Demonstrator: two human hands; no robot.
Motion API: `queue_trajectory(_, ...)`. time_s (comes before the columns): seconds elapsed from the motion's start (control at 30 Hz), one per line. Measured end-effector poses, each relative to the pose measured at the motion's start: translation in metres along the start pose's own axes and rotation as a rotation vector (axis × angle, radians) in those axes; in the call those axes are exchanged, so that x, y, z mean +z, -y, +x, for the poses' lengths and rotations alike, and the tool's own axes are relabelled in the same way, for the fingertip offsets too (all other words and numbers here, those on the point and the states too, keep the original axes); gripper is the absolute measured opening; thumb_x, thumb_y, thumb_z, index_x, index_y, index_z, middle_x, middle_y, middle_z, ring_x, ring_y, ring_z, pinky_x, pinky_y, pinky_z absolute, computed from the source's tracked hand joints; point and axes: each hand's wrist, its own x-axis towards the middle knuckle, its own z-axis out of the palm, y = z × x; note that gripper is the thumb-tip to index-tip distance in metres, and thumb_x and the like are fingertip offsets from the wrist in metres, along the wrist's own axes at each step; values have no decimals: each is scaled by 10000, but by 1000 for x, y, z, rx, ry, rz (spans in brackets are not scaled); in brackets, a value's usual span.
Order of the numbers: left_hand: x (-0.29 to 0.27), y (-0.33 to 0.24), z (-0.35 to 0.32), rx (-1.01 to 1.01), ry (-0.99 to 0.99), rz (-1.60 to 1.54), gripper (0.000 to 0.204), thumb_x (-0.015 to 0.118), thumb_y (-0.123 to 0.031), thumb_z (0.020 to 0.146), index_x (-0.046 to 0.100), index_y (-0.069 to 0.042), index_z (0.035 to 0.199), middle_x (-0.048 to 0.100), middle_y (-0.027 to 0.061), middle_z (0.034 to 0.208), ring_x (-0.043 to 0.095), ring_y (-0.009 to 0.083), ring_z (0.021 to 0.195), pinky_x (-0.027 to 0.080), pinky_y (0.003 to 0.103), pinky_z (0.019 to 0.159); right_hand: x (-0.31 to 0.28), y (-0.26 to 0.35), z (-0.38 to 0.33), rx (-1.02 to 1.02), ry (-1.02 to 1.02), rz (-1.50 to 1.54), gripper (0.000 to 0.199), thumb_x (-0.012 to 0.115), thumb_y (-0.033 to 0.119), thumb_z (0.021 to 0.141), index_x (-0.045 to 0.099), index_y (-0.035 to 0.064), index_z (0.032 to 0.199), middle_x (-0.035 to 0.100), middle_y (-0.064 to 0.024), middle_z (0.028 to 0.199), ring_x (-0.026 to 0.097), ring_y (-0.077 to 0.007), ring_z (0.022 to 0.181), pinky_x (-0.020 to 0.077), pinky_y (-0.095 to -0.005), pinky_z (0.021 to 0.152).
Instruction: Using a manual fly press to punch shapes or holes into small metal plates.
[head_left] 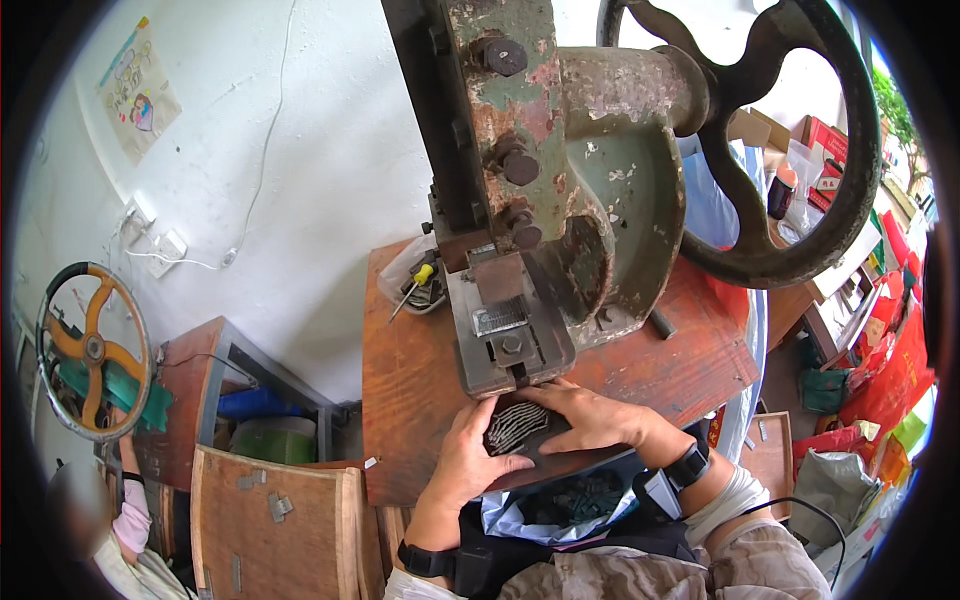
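Note:
A pile of thin, dark-and-light striped flat pieces (517,428), which look like metal, lies at the front of the table below the press. My left hand (463,455) curves round its left side, thumb along the near side. From the right, my right hand (590,417) reaches over the far side with its fingers, thumb bent toward the near side. Both hands seem to hold the pile between them; some fingertips are hidden. Just beyond stands the base of a worn green hand press (512,350), with a small metal plate (500,316) on its bed.
The press's large handwheel (860,130) rises at the right. A plastic tub with a yellow-handled screwdriver (424,273) sits left of the base. An open bag of dark pieces (570,500) lies at my lap. Wooden trays (275,540) and a co-worker's arm (130,465) are at left.

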Motion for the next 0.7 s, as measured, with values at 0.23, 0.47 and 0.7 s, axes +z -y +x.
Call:
queue_trajectory(0.23, 0, 9, -17, 12, -147, 144, 777, 859, -169, 590, 515, -11, 1269, 562, 171, 1197, 524, 340, 1128, 437, 403, 945, 21, -20, 4, -67, -53, -280, 569, 751, 185, 699, 574, 66, 1227, 568, -156, 1235, 486, -342, 1189, 363, -436, 1008)
queue_trajectory(0.47, 10, 8, -33, 52, -235, 253, 814, 856, -152, 578, 487, 7, 1286, 462, 226, 1290, 511, 378, 1122, 436, 417, 942, 30, -27, 5, -91, -129, -258, 542, 751, 178, 707, 588, 72, 1212, 580, -172, 1199, 516, -362, 1139, 401, -431, 974)
queue_trajectory(0.7, 1, 10, -48, 39, -244, 309, 504, 808, -150, 635, 623, 32, 1067, 558, 165, 1157, 500, 377, 1103, 433, 431, 924, 30, -21, 3, -57, -142, -257, 547, 744, 223, 725, 583, 88, 1229, 575, -175, 1205, 492, -366, 1164, 376, -439, 994)
